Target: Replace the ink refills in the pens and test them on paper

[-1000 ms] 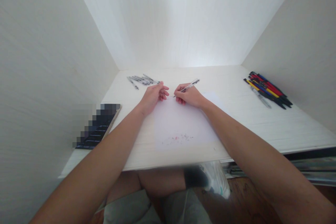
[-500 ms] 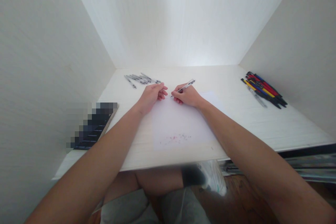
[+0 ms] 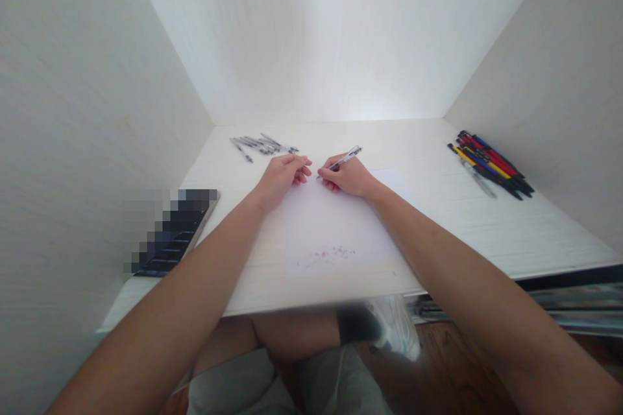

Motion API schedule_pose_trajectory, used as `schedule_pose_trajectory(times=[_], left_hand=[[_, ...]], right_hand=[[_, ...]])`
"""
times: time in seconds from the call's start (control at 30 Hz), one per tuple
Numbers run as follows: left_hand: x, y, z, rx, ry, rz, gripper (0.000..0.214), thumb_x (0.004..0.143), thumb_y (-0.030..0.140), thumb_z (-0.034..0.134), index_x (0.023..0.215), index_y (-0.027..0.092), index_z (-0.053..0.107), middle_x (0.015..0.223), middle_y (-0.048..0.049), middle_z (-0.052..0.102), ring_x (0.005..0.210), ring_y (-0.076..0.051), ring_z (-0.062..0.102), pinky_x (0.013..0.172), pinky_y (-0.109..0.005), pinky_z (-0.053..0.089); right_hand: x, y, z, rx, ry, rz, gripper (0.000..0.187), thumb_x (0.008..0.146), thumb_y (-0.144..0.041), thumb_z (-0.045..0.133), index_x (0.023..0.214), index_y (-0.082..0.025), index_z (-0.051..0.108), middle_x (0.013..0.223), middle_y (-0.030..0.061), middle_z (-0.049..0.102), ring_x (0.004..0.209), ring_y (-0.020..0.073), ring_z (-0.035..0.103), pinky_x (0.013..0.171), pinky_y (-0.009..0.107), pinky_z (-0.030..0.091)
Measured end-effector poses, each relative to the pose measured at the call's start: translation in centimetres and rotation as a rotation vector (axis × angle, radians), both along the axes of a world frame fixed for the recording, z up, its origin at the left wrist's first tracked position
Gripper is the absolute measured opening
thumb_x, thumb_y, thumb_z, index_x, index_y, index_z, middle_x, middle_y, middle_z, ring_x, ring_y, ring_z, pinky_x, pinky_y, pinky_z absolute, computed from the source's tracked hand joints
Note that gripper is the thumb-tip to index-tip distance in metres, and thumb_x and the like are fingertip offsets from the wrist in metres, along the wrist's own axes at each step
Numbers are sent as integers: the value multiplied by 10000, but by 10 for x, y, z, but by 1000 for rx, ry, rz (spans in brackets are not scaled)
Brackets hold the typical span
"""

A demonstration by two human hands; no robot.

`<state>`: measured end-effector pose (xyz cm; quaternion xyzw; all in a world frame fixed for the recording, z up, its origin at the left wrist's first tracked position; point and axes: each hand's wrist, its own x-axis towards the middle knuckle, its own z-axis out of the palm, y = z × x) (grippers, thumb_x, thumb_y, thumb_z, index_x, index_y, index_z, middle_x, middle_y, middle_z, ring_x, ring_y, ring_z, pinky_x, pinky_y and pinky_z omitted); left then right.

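My right hand [image 3: 344,175] grips a clear pen [image 3: 351,154] in a writing hold, its tip down at the top part of a white sheet of paper [image 3: 335,224]. Small dark and reddish marks speckle the sheet near its lower edge. My left hand [image 3: 287,170] rests at the paper's upper left corner, fingers loosely curled and apart, with nothing visible in it. Just beyond that hand lie several clear pens [image 3: 263,144] in a loose group.
Several red, blue, yellow and black pens [image 3: 494,165] lie at the right of the white desk [image 3: 423,142], a clear pen [image 3: 479,180] beside them. A dark, partly pixelated device [image 3: 180,240] sits at the left. White panels [image 3: 331,32] enclose the desk.
The view has shifted very slightly. Both hands stay in nearly the same place, the right one still holding the pen.
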<state>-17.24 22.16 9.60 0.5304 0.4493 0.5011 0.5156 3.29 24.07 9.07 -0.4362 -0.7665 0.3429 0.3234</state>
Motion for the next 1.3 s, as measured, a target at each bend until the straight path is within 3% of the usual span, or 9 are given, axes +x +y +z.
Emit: schedule_pose_trajectory(times=[1.3], left_hand=[[2,-5,10,-27,85,-6,113,793,247,685,797,144,732,791,-69,698,660,-134,582,607,-251,431]], right_hand=[[2,2,-4,34,22,-28,186,872,-229,604,707,-157,652,625,44,693,557,134,614,573,256,481]])
